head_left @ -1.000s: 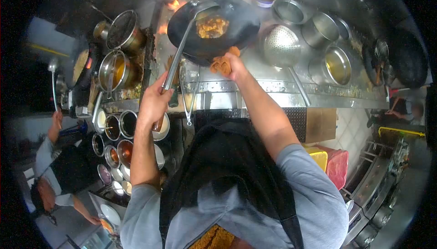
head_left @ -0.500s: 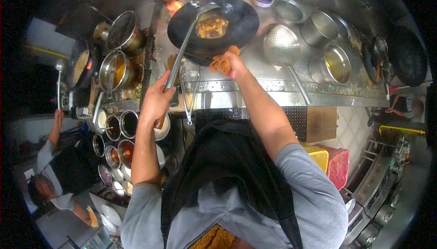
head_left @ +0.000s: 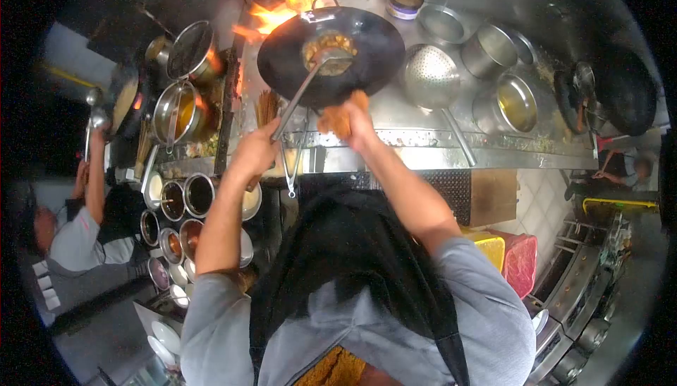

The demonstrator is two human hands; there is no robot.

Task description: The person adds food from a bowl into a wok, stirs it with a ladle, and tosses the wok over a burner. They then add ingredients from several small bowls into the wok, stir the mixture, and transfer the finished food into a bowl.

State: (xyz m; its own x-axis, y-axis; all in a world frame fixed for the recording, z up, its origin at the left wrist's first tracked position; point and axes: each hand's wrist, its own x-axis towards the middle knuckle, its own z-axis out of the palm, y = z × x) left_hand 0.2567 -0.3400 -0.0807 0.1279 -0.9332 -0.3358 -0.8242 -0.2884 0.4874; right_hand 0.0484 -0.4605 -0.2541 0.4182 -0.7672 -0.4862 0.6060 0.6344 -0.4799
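Observation:
My left hand (head_left: 255, 152) is closed around the long handle of a metal ladle (head_left: 297, 100). The ladle's bowl rests low in a black wok (head_left: 377, 51), against browned chunks of food (head_left: 340, 40) in the middle. At the wok's near side, my right hand (head_left: 362, 123) is closed on a folded orange-brown cloth (head_left: 340, 119). The cloth lies against the near rim; any wok handle beneath it is hidden. Flames (head_left: 278, 15) rise behind the wok's far left edge.
A perforated strainer (head_left: 431, 79) and steel pots (head_left: 516, 104) stand to the right. On the left are a pot of yellow liquid (head_left: 176, 112), several sauce containers (head_left: 199, 194) and a bamboo brush (head_left: 266, 109). A co-worker (head_left: 77, 238) works at another wok, far left.
Flames have flared up behind the wok. The wok has come slightly nearer, and the ladle's bowl has moved down onto the food. The co-worker at left now reaches forward with both arms.

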